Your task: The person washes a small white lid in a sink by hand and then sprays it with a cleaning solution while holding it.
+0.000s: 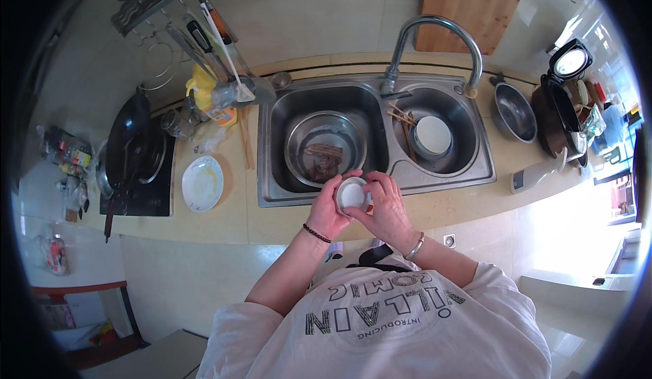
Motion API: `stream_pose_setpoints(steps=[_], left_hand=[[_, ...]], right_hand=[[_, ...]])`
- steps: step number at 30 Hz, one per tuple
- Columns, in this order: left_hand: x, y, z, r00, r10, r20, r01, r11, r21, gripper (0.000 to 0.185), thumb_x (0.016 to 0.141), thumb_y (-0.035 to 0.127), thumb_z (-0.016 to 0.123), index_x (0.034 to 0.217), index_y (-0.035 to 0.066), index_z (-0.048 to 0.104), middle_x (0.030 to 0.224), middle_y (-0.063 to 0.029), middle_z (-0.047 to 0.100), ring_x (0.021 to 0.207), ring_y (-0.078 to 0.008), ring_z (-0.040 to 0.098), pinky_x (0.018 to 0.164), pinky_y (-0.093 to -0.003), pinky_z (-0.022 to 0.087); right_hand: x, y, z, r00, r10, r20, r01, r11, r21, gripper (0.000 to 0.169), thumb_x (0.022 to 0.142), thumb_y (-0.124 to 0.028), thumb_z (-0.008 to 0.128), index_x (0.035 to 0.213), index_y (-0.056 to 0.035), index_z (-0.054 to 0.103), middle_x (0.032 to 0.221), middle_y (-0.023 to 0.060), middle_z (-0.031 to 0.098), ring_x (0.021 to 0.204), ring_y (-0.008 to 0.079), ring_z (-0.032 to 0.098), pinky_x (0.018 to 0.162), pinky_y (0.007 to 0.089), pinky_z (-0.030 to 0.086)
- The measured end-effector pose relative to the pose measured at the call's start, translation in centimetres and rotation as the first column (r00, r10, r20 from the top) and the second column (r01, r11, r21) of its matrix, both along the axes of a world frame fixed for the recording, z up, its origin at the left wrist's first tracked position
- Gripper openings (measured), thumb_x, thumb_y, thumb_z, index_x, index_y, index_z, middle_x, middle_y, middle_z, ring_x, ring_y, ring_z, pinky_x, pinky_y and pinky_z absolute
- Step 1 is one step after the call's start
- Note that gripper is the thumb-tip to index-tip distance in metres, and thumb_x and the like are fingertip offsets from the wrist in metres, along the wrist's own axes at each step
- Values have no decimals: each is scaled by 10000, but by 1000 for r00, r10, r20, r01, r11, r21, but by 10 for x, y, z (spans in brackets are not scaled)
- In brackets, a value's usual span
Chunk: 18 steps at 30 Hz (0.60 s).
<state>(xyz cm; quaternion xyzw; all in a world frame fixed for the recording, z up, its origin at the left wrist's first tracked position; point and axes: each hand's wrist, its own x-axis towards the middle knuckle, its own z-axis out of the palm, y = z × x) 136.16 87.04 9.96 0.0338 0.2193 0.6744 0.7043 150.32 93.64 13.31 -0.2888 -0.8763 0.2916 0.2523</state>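
Note:
Both my hands are around a small white round dish (352, 196) at the front edge of the double steel sink. My left hand (325, 213) supports its left side. At its right rim are the thumb and fingers of my right hand (387, 210). Just beyond, a steel basin (293, 133) stands in the left sink bowl (376, 124), with dark reddish pieces of what looks like meat (324, 160) inside. In the right sink bowl (466, 139) sit stacked bowls, the white top one (433, 134) in plain view, beside wooden chopsticks (402, 116).
A curved faucet (438, 20) rises behind the sink. To the left are a plate with yellowish residue (202, 184), a yellow bottle (206, 91) and a black wok (127, 139) on the cooktop. A steel bowl (514, 112), a spray bottle (535, 175) and an open-lidded cooker (555, 116) stand right.

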Motion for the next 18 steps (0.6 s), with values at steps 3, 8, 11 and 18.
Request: stream_pose_setpoints(steps=[3,8,11,18], left_hand=[[4,3,9,999,10,30,-8,999,-49,428,964,372,361,1228,78,526,1185,-100,580,1105,-253,555,923,-414,459],[9,4,8,992,-14,122,15,1000,-8,418,976,368,340,1204,73,531,1153,-90,580,1085,-230,559,901,-382,471],[9,4,20,996,-13,85,20,997,-81,412,978,360,337,1206,76,531,1163,-92,581,1092,-223,558,904,-396,468],[8,2,-13,997,-16,-72,3,983,-186,440,972,429,369,1183,82,538,1187,-107,581,1081,-288,571,807,-426,515]], right_hand=[[-6,2,3,998,-32,-53,33,999,9,443,685,-276,779,970,-32,544,1115,142,533,1060,314,516,882,426,429],[-4,9,-12,977,-115,-179,106,993,-58,395,698,-192,772,979,-40,540,1073,145,553,931,311,570,791,416,487],[-3,10,-5,962,-197,-190,148,958,-245,394,715,-155,754,1022,-35,538,1046,142,564,891,307,583,771,400,507],[-14,11,-4,982,-22,-189,-9,987,-161,342,789,-153,689,1094,-34,591,990,146,590,876,290,614,705,371,538]])
